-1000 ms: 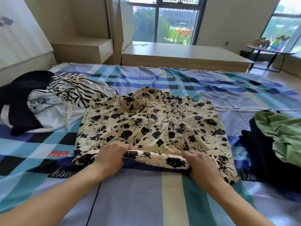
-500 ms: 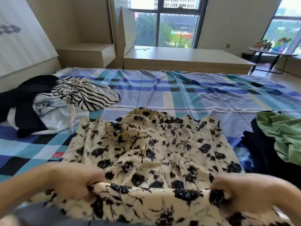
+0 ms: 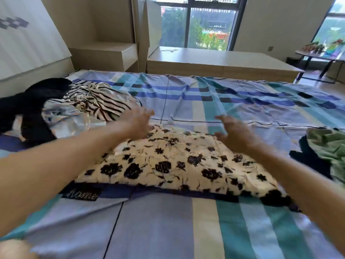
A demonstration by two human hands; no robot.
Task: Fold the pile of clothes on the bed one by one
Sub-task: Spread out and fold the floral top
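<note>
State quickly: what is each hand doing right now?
Left hand: open, fingers spread, holding nothing.
Right hand: open, fingers spread, holding nothing.

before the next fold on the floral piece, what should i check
1. Grip empty: left hand and right hand both show spread fingers and hold nothing: ok.
2. Floral garment lies flat on the bed sheet: ok.
3. Far edges lined up: hidden by the hands and blur: cannot tell.
4. Near edge straight: the right corner trails out: not ok.
5. Apart from the striped garment and the green garment: ok.
</note>
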